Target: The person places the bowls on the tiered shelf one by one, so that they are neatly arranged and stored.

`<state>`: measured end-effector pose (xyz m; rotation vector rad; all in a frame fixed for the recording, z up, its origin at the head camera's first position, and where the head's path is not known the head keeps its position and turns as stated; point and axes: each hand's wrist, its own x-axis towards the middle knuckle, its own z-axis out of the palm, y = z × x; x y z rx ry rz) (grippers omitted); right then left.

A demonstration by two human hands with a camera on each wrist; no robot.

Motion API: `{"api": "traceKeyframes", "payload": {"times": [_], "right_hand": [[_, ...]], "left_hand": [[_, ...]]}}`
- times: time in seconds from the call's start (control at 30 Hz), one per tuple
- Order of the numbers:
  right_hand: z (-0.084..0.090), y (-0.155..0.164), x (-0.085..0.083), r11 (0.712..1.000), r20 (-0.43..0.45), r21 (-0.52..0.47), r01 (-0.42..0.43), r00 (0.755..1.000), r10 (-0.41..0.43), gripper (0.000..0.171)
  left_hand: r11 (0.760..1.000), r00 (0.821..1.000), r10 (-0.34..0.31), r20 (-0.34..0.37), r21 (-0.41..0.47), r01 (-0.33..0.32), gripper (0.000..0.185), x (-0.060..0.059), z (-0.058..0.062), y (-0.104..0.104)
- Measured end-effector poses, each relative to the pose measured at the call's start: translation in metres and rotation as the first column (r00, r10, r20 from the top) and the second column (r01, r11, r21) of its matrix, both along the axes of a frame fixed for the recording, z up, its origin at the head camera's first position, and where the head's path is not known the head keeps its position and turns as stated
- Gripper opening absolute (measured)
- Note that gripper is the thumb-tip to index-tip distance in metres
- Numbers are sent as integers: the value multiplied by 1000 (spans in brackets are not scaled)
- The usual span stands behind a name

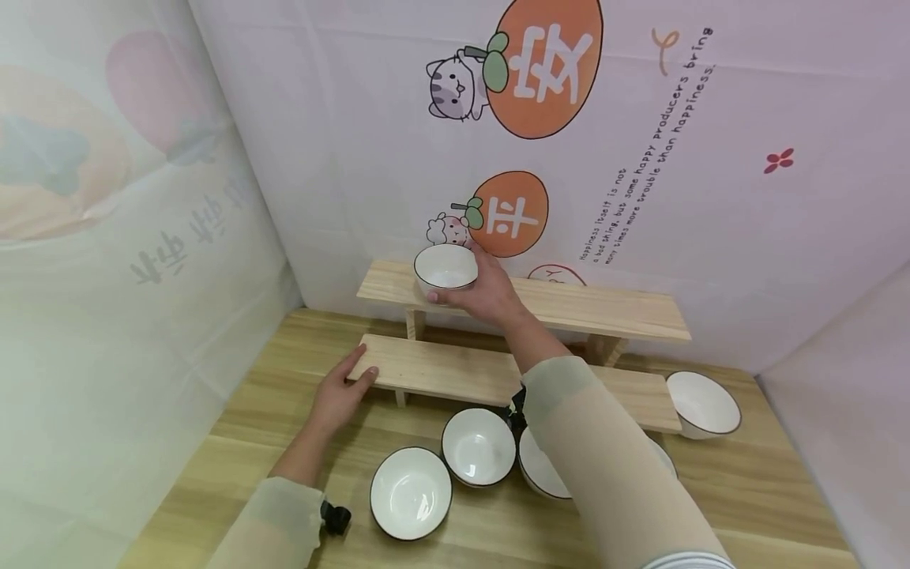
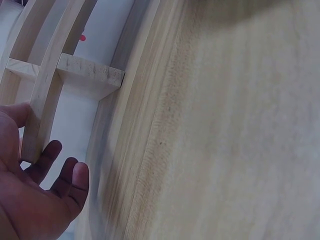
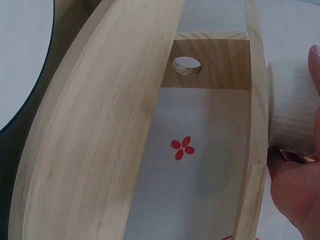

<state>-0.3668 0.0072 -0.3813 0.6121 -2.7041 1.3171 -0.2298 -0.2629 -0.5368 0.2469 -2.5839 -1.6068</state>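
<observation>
My right hand grips a white bowl with a dark rim, at the left end of the upper board of a two-tier wooden shelf. In the right wrist view, the bowl's ribbed side stands against that board's edge, my hand around it. At the lower board, my left hand holds the left end. The left wrist view shows the thumb on one face of the board and the fingers of my left hand on the other.
Several white bowls stand on the wood-grain table in front of the shelf, among them a front-left bowl and a middle bowl. My right forearm covers parts of others. Another bowl stands at the shelf's right end. Printed cloth walls enclose the table.
</observation>
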Motion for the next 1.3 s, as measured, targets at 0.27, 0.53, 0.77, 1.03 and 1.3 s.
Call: {"api": "traceKeyframes", "payload": {"times": [0.27,0.53,0.77,1.03,1.3], "right_hand": [[-6,18,0,999,-23,-16,-33,999,33,124],[-4,31,8,1000,72,16,16,997,-17,120],[-7,46,14,999,74,17,31,997,-32,121],[-11,69,26,999,99,-5,51,994,-50,126],[-13,88,35,997,126,-52,62,991,-55,122]], "left_hand": [[1000,1000,-2,10,8,2,69,1,2,2],[1000,1000,3,13,3,-3,69,2,4,3],[1000,1000,-4,21,7,4,70,3,4,4],[1000,999,-6,35,-14,7,71,3,2,5],[1000,999,0,37,-24,1,70,1,5,5]]}}
